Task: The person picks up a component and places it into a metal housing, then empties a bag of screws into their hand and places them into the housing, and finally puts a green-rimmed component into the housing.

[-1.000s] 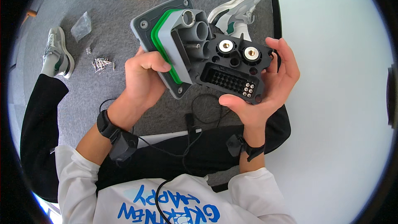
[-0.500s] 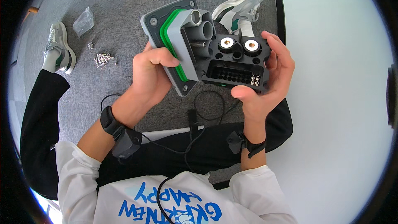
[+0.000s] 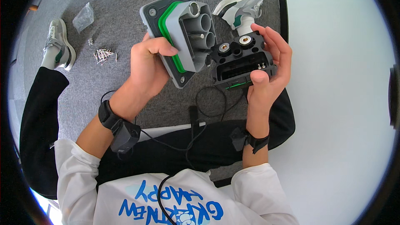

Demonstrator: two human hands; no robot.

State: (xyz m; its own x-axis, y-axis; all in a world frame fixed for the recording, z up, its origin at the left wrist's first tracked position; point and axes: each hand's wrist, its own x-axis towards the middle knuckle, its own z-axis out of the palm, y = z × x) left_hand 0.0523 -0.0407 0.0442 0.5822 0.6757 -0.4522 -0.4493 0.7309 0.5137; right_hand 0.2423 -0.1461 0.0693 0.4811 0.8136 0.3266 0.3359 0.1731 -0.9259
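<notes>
Grey housing and black connector block, held apart
My left hand (image 3: 148,64) grips the grey housing (image 3: 179,31); my right hand (image 3: 266,75), at 3 o'clock, clamps the black connector block (image 3: 241,60)

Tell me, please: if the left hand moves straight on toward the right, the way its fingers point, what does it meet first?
Most likely the black connector block in the right hand. The left hand grips the grey housing with the green seal, and the block sits just beside it; whether they already touch is unclear.

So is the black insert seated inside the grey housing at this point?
No, the black insert sits in the right hand, outside the grey housing gripped by the left hand.
</notes>
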